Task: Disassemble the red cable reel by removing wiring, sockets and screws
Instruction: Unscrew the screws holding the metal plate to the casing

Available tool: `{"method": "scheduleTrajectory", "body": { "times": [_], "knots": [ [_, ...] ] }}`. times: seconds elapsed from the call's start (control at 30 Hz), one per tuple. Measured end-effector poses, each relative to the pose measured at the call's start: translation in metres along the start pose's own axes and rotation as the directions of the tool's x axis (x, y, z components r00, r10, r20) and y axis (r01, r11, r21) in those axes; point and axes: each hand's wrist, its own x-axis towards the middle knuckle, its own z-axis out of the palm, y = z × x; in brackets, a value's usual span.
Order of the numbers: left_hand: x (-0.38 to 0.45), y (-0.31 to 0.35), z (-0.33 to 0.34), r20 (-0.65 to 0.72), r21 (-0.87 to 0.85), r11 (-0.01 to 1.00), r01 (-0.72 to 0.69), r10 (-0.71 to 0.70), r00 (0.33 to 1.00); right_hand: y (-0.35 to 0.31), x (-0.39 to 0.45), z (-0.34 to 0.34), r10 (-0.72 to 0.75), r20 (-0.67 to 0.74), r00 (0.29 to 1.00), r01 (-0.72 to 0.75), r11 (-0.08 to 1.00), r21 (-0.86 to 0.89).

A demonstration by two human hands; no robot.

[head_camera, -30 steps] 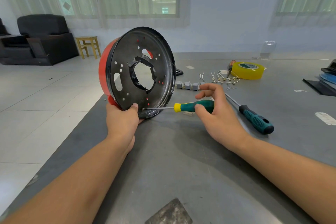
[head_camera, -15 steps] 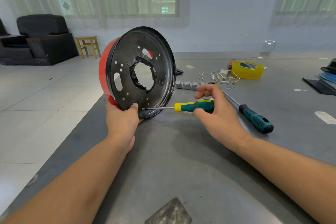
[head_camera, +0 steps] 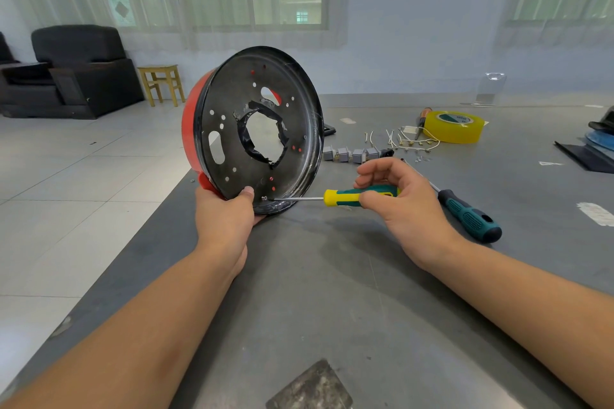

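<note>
At the left edge of a grey counter (head_camera: 332,292), a red cable reel (head_camera: 255,129) stands on its rim, its black perforated flange turned toward the camera and a ragged ring of black tape lining its central opening. The person's left hand (head_camera: 224,221) grips the reel's lower rim, thumb pressed against the flange face, steadying it upright. The right hand (head_camera: 395,202) is curled around the green-and-yellow handle of a small screwdriver (head_camera: 342,197), held level with its thin shaft reaching left so that the tip meets a screw (head_camera: 264,198) near the bottom of the flange, just beside the left thumb. A second, longer screwdriver (head_camera: 471,221) with a dark teal handle lies on the counter just behind the right hand, its shaft partly hidden by the hand. Farther back, toward the far edge, four small grey sockets (head_camera: 352,154) sit in a row near the reel, with a scatter of short white wires (head_camera: 405,139) carrying brass terminals beside them and a few loose screws close by. A roll of yellow tape (head_camera: 455,128) lies flat beyond the wires, next to a small orange-handled tool that is partly hidden. Dark and blue items rest at the far right edge, cut off by the frame. Off the counter, a black armchair (head_camera: 76,70) and a small wooden stool (head_camera: 162,83) stand on the tiled floor below the windows.
</note>
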Motion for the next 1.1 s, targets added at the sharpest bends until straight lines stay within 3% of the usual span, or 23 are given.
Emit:
{"method": "scheduleTrajectory", "body": {
  "times": [0.2, 0.47, 0.57, 0.67, 0.77, 0.83, 1.1],
  "knots": [
    [0.0, 0.002, 0.0, -0.005, -0.021, 1.0, 0.012, -0.012, 1.0, 0.013, 0.011, -0.009, 0.016, -0.014, 1.0, -0.015, 0.998, 0.061],
    [-0.001, 0.005, 0.0, -0.024, -0.054, 0.998, 0.034, -0.036, 0.999, 0.021, 0.019, -0.022, 0.152, 0.118, 0.981, -0.167, 0.977, 0.136],
    [-0.002, 0.005, 0.0, -0.023, -0.052, 0.998, 0.039, -0.041, 0.999, 0.017, 0.018, -0.022, 0.168, 0.188, 0.968, -0.17, 0.985, -0.004],
    [-0.002, 0.004, 0.0, -0.021, -0.051, 0.998, 0.041, -0.042, 0.999, 0.013, 0.013, -0.026, 0.099, 0.302, 0.948, 0.028, 0.921, -0.389],
    [-0.002, 0.005, 0.0, -0.011, -0.057, 0.998, 0.029, -0.03, 0.999, 0.011, 0.008, -0.022, -0.049, 0.461, 0.886, 0.303, 0.815, -0.494],
    [-0.002, 0.004, 0.0, 0.0, -0.049, 0.999, 0.02, -0.02, 1.0, 0.012, 0.006, -0.019, -0.132, 0.556, 0.821, 0.484, 0.678, -0.554],
    [-0.003, 0.003, 0.0, 0.005, -0.028, 1.0, 0.007, -0.007, 1.0, 0.014, 0.006, -0.012, -0.153, 0.551, 0.82, 0.549, 0.478, -0.685]
  ]
}}
